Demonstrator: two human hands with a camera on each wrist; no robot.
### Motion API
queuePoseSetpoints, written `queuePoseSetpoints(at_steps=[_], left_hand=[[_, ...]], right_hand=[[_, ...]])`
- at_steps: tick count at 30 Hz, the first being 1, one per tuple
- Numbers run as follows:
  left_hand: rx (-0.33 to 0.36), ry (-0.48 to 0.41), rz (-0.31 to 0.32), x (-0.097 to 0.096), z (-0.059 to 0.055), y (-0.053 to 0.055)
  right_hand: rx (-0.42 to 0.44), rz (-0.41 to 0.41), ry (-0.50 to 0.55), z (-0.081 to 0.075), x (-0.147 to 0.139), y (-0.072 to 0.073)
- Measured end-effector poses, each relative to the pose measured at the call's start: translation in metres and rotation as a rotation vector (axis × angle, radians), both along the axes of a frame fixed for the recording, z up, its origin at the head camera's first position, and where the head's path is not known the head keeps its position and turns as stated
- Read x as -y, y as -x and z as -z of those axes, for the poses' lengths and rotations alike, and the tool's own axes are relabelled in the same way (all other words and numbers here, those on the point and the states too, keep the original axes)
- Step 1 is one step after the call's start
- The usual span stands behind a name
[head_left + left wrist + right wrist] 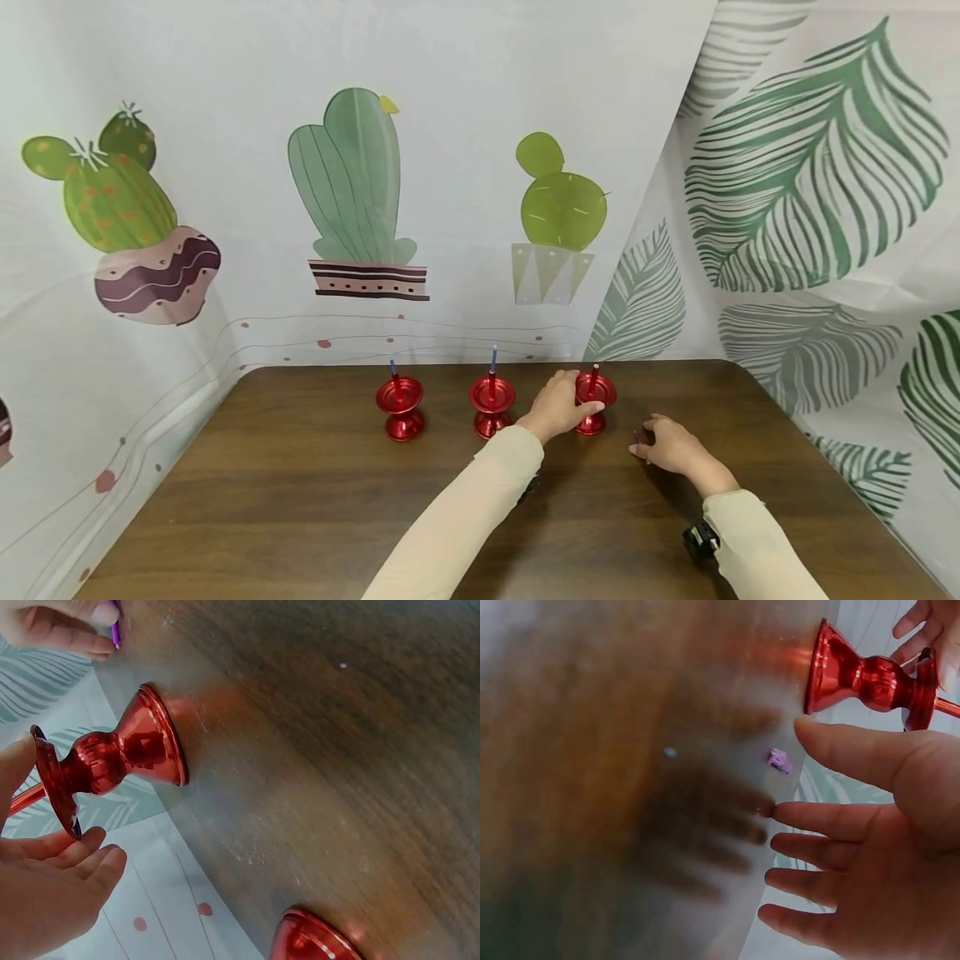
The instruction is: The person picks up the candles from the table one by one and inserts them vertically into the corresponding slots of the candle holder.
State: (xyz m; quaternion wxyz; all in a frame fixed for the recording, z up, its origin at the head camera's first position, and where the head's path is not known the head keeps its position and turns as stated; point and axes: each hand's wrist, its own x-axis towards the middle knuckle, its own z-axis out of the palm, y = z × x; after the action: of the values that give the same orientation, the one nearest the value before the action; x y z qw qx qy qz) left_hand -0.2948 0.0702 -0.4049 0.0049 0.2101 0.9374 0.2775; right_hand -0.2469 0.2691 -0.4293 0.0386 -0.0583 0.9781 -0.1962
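Note:
My left hand [558, 406] grips the dish of the rightmost red metal candle holder [591, 423], thumb in front and fingers around the far side. A bare red socket tube [28, 799] rises from that dish. The holder's base stands on the table. To its right, my right hand [671, 446] is over the tabletop, beside a small purple candle [115, 630]. In the right wrist view, its fingers are spread and straight, with thumb and index apart and the purple candle [778, 760] on the table near the gap between them.
Two more red candle holders stand to the left, the middle one [492, 423] and the far-left one [405, 427]. Thin blue candles [493, 360] rise from both. The brown wooden table [300, 500] meets a patterned cloth backdrop [465, 167] behind.

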Motion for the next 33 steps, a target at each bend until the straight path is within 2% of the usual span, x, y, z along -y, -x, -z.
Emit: queuePoseSetpoints(at_steps=[7, 11, 19, 25, 33], left_hand=[[-0.037, 0.067, 0.006, -0.002, 0.000, 0.000], [-0.039, 0.073, 0.003, -0.003, 0.002, 0.001], [-0.049, 0.083, -0.005, -0.002, 0.002, -0.001], [-0.055, 0.094, -0.010, -0.002, 0.001, -0.001], [-0.052, 0.106, -0.010, -0.002, 0.000, -0.001]], right_hand=[[-0.043, 0.024, 0.049, 0.002, 0.003, -0.004], [-0.075, 0.044, 0.079, 0.004, 0.004, -0.006], [-0.120, 0.040, 0.040, 0.003, 0.004, -0.002], [-0.209, 0.036, 0.070, -0.007, 0.004, -0.001], [-0.268, 0.122, 0.118, -0.026, 0.007, 0.008]])
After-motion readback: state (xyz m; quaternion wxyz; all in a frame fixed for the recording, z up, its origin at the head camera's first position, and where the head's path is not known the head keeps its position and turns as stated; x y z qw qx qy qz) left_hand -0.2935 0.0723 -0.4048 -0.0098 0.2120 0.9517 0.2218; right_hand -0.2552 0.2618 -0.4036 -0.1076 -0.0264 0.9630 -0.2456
